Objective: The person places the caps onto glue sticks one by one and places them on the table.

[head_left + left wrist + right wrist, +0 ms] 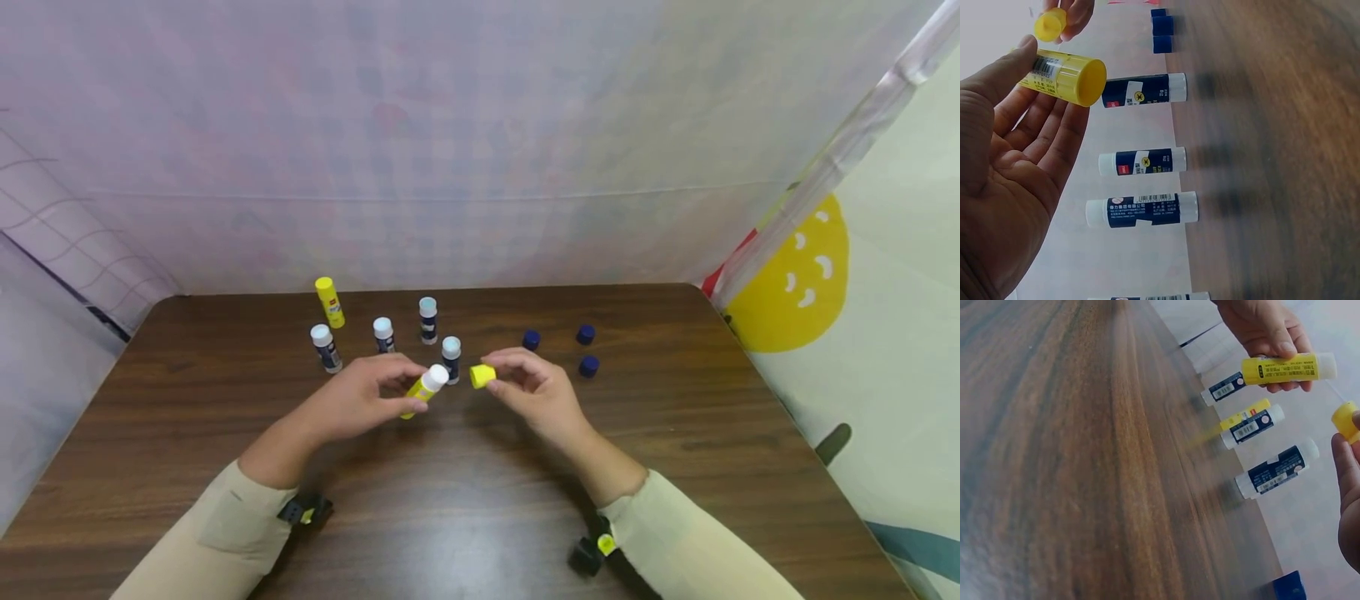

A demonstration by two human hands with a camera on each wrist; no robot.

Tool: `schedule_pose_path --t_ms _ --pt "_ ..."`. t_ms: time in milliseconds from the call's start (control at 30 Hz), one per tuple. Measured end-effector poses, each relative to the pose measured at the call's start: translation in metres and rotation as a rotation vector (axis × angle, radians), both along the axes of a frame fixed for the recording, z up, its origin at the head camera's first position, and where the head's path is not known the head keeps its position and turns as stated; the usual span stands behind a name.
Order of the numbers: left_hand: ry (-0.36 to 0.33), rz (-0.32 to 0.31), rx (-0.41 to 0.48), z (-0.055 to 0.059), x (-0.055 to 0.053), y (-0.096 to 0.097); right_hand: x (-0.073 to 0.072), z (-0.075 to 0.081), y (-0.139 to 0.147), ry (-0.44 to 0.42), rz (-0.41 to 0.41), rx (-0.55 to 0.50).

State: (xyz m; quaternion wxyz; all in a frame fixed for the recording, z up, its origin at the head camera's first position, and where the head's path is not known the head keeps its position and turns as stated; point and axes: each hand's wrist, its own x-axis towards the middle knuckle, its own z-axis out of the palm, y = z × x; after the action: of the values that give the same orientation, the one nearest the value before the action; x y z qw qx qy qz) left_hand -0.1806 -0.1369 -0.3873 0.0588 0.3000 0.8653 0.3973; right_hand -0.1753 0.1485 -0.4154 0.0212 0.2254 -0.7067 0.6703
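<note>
Now the left hand holds a round yellow tube, white on top; the right hand pinches a yellow cap.

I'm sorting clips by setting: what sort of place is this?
Probably an indoor, makeshift tabletop booth: a brown wood-grain table, pale fabric-like sheets behind and beside it, and glue sticks standing on it. Whether it's in a home or studio, I can't tell.

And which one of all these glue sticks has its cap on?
The yellow glue stick at the back left has its cap on. The four dark blue sticks stand uncapped, and the left hand holds another yellow one uncapped.
</note>
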Motion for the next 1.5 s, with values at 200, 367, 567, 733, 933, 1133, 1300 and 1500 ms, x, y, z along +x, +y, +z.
schedule_pose_path --t_ms 200,367,567,733,933,1133,1300,1500 --pt "-0.037 0.002 -0.006 0.000 0.000 0.002 0.002 0.001 0.000 -0.018 -0.005 -0.001" --pt "-0.073 0.000 -0.010 0.000 0.001 0.004 0.003 0.002 -0.001 -0.030 -0.012 0.015" --pt "-0.084 -0.009 -0.021 -0.002 0.001 0.005 0.005 0.001 -0.002 -0.025 -0.005 0.010" --pt "-0.076 -0.025 -0.021 -0.002 0.001 0.006 0.005 0.001 -0.004 0.010 0.016 -0.013" --pt "-0.085 -0.032 -0.020 -0.004 0.001 0.007 0.007 0.001 -0.005 0.025 0.028 -0.004" --pt "-0.092 -0.030 -0.021 -0.004 0.003 0.008 0.010 0.002 -0.006 0.004 0.034 0.001" --pt "-0.067 -0.042 -0.020 -0.004 0.003 0.008 0.010 0.003 -0.007 0.013 0.056 -0.013" --pt "-0.026 -0.069 -0.027 -0.005 0.003 0.008 0.011 0.002 -0.008 0.020 0.078 -0.021"
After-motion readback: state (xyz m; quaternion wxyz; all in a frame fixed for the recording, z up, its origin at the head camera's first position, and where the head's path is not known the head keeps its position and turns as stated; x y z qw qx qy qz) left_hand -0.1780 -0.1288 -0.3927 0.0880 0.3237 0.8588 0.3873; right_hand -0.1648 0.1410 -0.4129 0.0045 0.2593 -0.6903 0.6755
